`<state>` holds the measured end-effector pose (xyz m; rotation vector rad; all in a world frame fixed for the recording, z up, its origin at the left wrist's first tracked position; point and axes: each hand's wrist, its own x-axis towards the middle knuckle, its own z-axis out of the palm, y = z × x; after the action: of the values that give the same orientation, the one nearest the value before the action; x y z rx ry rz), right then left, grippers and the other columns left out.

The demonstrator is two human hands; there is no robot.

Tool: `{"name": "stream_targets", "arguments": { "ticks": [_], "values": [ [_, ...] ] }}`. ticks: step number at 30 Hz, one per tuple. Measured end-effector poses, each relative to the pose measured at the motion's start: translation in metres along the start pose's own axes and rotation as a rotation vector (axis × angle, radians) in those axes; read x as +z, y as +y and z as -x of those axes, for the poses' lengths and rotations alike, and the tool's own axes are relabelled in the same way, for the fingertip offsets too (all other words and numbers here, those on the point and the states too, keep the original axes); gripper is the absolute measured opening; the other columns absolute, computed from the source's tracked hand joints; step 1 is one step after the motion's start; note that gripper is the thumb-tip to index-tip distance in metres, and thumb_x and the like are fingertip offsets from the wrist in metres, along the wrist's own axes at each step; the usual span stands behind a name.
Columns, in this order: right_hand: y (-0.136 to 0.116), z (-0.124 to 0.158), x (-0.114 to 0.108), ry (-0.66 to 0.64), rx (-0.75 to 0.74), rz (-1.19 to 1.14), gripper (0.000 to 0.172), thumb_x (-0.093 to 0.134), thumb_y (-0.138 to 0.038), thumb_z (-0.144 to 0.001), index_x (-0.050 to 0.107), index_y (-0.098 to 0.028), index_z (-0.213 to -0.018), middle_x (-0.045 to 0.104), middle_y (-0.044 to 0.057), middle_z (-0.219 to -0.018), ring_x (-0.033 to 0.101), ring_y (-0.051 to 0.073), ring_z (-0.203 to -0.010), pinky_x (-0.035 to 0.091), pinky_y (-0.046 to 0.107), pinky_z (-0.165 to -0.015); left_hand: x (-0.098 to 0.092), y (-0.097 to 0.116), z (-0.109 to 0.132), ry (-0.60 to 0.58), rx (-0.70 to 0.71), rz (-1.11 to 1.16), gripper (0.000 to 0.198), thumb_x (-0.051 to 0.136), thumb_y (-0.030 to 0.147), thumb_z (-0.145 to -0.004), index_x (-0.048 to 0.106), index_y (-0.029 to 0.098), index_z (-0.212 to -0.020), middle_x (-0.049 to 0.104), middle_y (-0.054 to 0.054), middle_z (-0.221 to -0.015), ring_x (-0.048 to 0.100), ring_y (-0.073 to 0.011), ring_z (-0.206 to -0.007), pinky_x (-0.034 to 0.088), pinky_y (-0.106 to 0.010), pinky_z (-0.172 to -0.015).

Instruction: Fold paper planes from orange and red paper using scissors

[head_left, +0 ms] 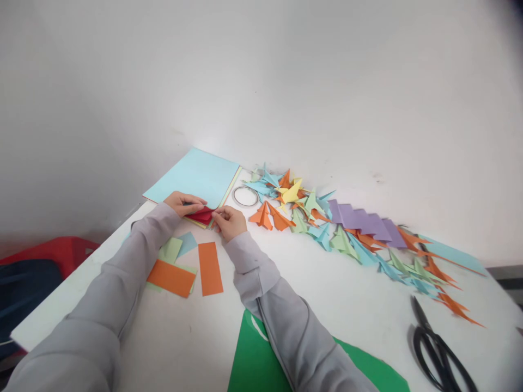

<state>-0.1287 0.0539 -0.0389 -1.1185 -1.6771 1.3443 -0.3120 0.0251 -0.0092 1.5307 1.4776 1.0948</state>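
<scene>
1 red paper [203, 215], 2 orange strips [210, 268] [171, 277], 1 tape ring [245, 196], 1 pr scissors [437, 348], 1 green sheet [250, 359]

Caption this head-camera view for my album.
The left hand and right hand hold a red paper beside folded paper figures.

Both arms reach forward, each covered to the wrist by a loose pale grey long sleeve [251, 261]. The left arm [118, 277] runs nearly straight, wrist held low; the left hand [184, 202] lies palm down, fingers together and stretched flat toward the right, pressing downward. The right arm [281, 310] bends at the elbow and angles inward. The right hand [229, 222] sits just beside the left, knuckles up, thumb and forefinger drawn together in a pinch. The two hands nearly meet, fingertips pointing at each other.
</scene>
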Motion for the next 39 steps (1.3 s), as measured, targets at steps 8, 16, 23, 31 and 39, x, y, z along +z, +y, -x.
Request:
{"name": "stream_targets", "arguments": {
  "ticks": [8,16,23,31,39],
  "values": [
    [-0.001,0.001,0.0,-0.011,-0.018,-0.029,0.011,0.057,-0.029,-0.075,0.059,-0.02,-0.081,0.057,-0.008,-0.049,0.048,0.008,-0.036,0.04,0.018,-0.041,0.001,0.004,0.0,-0.025,-0.025,-0.023,0.04,0.066,0.049,-0.064,0.075,0.017,-0.085,0.073,-0.008,-0.094,0.065,-0.0256,-0.093,0.048,-0.034,-0.085],
    [-0.001,0.001,-0.001,-0.01,-0.017,-0.012,0.014,0.057,-0.026,-0.074,0.059,-0.019,-0.087,0.057,-0.008,-0.05,0.048,0.007,-0.035,0.04,0.017,-0.04,0.005,0.005,-0.002,0.104,-0.038,-0.005,0.027,0.07,0.043,-0.052,0.066,0.017,-0.059,0.065,-0.001,-0.058,0.059,-0.017,-0.061,0.047,-0.029,-0.063],
    [-0.004,0.002,-0.002,-0.008,-0.006,0.029,0.013,0.056,-0.025,-0.075,0.058,-0.02,-0.087,0.058,-0.007,-0.051,0.049,0.007,-0.037,0.04,0.017,-0.04,0.006,0.011,0.0,0.138,-0.081,0.048,0.026,0.069,0.041,-0.052,0.059,0.018,-0.058,0.055,0.004,-0.044,0.049,-0.0106,-0.044,0.04,-0.025,-0.049],
    [-0.002,0.002,-0.002,-0.016,-0.021,0.101,0.018,0.055,-0.024,-0.076,0.06,-0.021,-0.093,0.057,-0.008,-0.052,0.051,0.008,-0.039,0.043,0.019,-0.045,0.009,0.01,-0.002,0.199,-0.114,0.14,0.038,0.076,0.042,-0.043,0.055,0.017,-0.062,0.061,0.0,-0.051,0.051,-0.0109,-0.046,0.037,-0.025,-0.05],
    [-0.007,0.001,-0.003,-0.034,-0.074,0.323,0.032,0.075,-0.027,-0.059,0.068,-0.025,-0.09,0.056,-0.007,-0.055,0.054,0.013,-0.058,0.042,0.025,-0.061,0.001,0.01,-0.003,0.278,0.047,0.107,0.024,0.069,0.039,-0.053,0.061,0.018,-0.06,0.062,-0.002,-0.059,0.057,-0.0153,-0.06,0.043,-0.029,-0.063]
  ]
}}
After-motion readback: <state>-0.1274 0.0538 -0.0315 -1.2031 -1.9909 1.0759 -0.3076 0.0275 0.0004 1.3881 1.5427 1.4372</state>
